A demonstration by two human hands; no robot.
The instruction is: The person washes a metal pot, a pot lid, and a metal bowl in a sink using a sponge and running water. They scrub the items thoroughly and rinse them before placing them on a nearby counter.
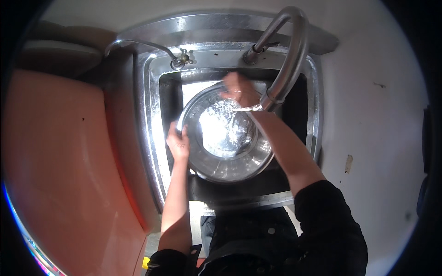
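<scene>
A round stainless steel bowl [234,170] sits in the basin of a metal sink [241,197], with its opening towards me. Bright, rippled water [221,132] glints inside it. My left hand [178,142] grips the bowl's left rim, thumb on the inner side. Over the far part of the bowl is my right hand [239,89], blurred, with its fingers apparently bent; whether it holds anything cannot be made out. The large curved faucet [293,65] ends just above my right wrist, and water runs from its spout there.
A smaller tap [181,59] with a cross handle and thin spout stands at the sink's back left. A pinkish-orange panel or surface [62,148] lies left of the sink. A pale wall [373,120] rises close on the right.
</scene>
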